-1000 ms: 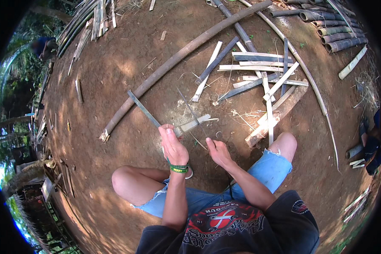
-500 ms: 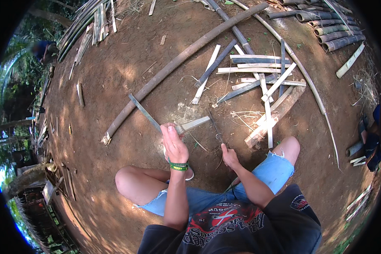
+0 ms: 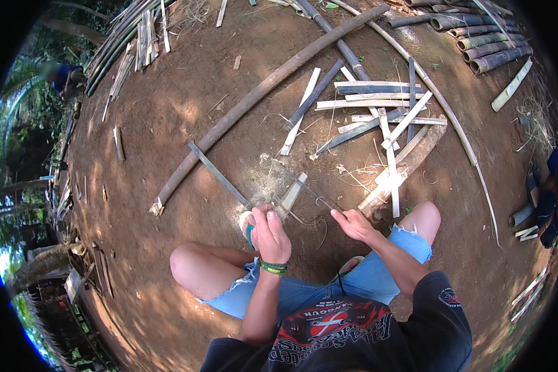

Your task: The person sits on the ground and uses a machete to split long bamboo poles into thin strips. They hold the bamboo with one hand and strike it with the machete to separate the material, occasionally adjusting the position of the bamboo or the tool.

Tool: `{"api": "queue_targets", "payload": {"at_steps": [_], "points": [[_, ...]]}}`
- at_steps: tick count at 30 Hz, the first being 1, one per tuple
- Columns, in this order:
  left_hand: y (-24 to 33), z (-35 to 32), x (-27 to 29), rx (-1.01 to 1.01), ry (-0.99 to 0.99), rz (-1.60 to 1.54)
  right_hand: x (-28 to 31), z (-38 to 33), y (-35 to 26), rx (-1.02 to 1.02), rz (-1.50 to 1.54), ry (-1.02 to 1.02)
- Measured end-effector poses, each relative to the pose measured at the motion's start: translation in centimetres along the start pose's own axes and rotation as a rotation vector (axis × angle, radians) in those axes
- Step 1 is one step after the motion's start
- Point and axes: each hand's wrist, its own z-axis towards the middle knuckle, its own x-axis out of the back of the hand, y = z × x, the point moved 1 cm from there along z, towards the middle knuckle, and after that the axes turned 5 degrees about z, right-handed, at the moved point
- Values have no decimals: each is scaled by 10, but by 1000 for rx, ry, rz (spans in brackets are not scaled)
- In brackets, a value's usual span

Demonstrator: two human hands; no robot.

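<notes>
My left hand is closed round the lower end of a long, dark bamboo strip, which slants up and left over a thick pole. Just beyond its knuckles is a short pale piece of split bamboo or wood; whether the fingers touch it I cannot tell. My right hand grips a knife with a long, thin, dark blade pointing up and left, its tip past the pale piece. The handle is hidden in the fist. Pale dust lies on the soil between the strip and the blade.
A long brown pole crosses the ground ahead. Split bamboo pieces lie heaped at the right, beside a thick split log. Cut bamboo tubes are stacked far right. Another person is at the far left edge.
My left hand has come down and right with the strip. The pale piece now points more steeply upward. My right hand has shifted slightly right, and the knife blade has swung lower and leftward.
</notes>
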Motion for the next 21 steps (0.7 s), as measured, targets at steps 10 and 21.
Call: {"api": "queue_targets", "payload": {"at_steps": [10,21], "points": [[21,-12,1,-79,27,7,40,26,28,-47,-247,-43],[-17,-22,6,-15,35,10,58,36,37,15,-101,-249]]}}
